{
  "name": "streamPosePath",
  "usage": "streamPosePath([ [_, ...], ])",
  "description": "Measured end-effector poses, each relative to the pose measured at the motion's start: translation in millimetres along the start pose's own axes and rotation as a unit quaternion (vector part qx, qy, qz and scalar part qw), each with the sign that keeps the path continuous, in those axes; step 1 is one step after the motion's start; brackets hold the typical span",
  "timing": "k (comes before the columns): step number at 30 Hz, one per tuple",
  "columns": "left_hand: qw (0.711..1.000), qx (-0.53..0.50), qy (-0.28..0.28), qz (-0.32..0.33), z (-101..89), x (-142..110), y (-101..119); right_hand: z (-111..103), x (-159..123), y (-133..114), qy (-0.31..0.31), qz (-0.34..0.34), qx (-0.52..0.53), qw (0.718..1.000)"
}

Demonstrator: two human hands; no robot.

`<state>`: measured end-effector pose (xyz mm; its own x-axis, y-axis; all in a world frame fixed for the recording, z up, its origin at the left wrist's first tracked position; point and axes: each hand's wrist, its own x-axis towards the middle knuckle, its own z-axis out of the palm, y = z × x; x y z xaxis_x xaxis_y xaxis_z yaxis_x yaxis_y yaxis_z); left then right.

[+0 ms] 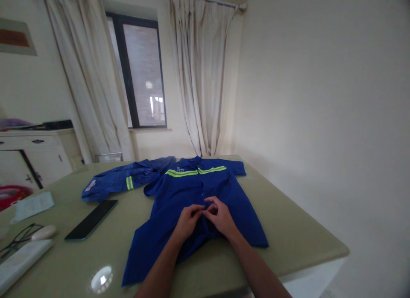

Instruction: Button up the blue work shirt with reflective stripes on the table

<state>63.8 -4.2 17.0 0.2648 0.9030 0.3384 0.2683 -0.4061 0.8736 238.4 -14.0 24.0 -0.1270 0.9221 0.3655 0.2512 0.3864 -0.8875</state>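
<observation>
A blue work shirt (192, 191) with yellow-green reflective stripes lies spread flat on the green table (288, 229), collar towards the far side. My left hand (187, 221) and my right hand (221, 217) meet over the shirt's front placket near its lower middle. Both pinch the fabric there, fingers curled together. Whatever small part sits between the fingertips is too small to make out.
A second blue garment (124, 180) lies crumpled at the far left. A dark phone (91, 219), a face mask (33, 205), glasses (17, 237), a white mouse (45, 232) and a white keyboard (19, 261) lie on the left. The table's right edge drops off near the wall.
</observation>
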Motion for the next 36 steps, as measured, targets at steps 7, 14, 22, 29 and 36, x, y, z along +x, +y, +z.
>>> streamPosePath([
  [7, 1.0, -0.02, 0.0, -0.017, -0.6, 1.5, -4.1, 1.0, -3.0, -5.6, -0.02, -0.003, 0.021, 1.0],
  [14, 0.998, -0.039, 0.009, -0.038, 0.7, 3.1, -7.1, -2.1, 2.1, -8.7, 0.083, -0.015, 0.045, 0.995],
  [22, 0.988, -0.091, 0.078, -0.098, -0.9, 7.2, -5.7, -2.0, -3.9, -10.0, 0.04, -0.071, -0.103, 0.991],
  [29, 0.956, -0.25, 0.072, -0.138, -7.7, 6.7, -4.4, -1.4, -5.4, -8.1, 0.033, -0.061, -0.147, 0.987],
  [36, 0.944, -0.292, 0.065, -0.135, -8.6, 3.4, 0.2, 0.2, -5.7, -10.9, -0.013, -0.063, -0.096, 0.993],
])
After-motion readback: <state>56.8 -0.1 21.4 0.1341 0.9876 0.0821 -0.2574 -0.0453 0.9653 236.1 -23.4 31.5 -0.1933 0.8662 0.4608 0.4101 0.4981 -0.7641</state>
